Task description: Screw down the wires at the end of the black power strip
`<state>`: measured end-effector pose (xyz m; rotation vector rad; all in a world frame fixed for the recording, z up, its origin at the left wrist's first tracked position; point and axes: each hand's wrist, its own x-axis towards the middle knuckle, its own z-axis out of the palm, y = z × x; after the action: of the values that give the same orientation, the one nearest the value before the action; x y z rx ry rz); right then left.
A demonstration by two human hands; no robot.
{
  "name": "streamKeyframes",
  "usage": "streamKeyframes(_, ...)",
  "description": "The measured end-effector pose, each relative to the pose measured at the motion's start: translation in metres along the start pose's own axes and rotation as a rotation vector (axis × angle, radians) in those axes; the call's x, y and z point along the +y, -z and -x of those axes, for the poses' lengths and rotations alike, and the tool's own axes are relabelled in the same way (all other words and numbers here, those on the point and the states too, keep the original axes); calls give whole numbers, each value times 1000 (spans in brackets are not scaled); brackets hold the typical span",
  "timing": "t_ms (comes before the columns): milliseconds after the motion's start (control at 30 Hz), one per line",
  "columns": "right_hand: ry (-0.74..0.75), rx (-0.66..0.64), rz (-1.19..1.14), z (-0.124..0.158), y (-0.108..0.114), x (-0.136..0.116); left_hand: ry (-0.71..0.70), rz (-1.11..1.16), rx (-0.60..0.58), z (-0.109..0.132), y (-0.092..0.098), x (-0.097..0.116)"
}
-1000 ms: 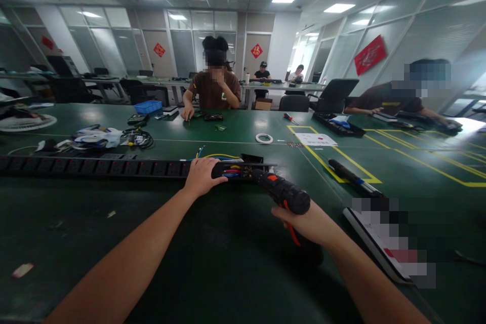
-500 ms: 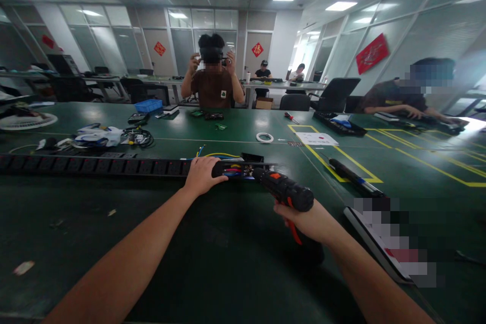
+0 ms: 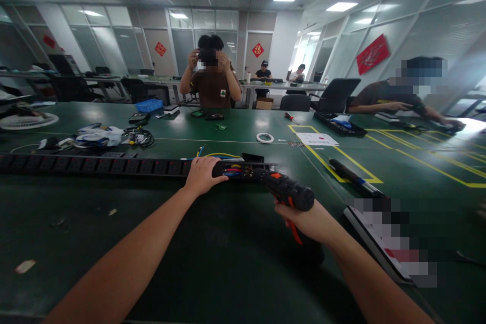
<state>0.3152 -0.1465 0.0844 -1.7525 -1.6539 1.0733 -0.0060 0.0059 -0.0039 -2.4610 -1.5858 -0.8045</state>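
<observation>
A long black power strip point(image 3: 94, 166) lies across the green table point(image 3: 212, 243). Its right end is open, with coloured wires point(image 3: 232, 168) showing inside. My left hand point(image 3: 203, 174) is closed over the strip just left of that open end and presses it down. My right hand point(image 3: 309, 220) grips a black and orange electric screwdriver point(image 3: 284, 191). The tool's tip points into the open end beside the wires.
A black tube point(image 3: 355, 177) and a flat panel point(image 3: 379, 250) lie to the right. A tape roll point(image 3: 265, 137), cables point(image 3: 138, 137) and a blue bin point(image 3: 148, 106) sit farther back. One person sits opposite with hands raised to the head; another sits at the right.
My hands and the screwdriver have barely shifted. The person opposite has lifted both hands from the table up to the head.
</observation>
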Motion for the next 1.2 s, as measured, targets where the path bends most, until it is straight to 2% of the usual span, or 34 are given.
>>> streamKeyframes(400, 7, 41, 23, 1, -1, 5, -1, -9, -7, 0, 1, 1)
streamKeyframes(1200, -2, 25, 13, 2, 0, 2, 12, 14, -22, 0, 3, 2)
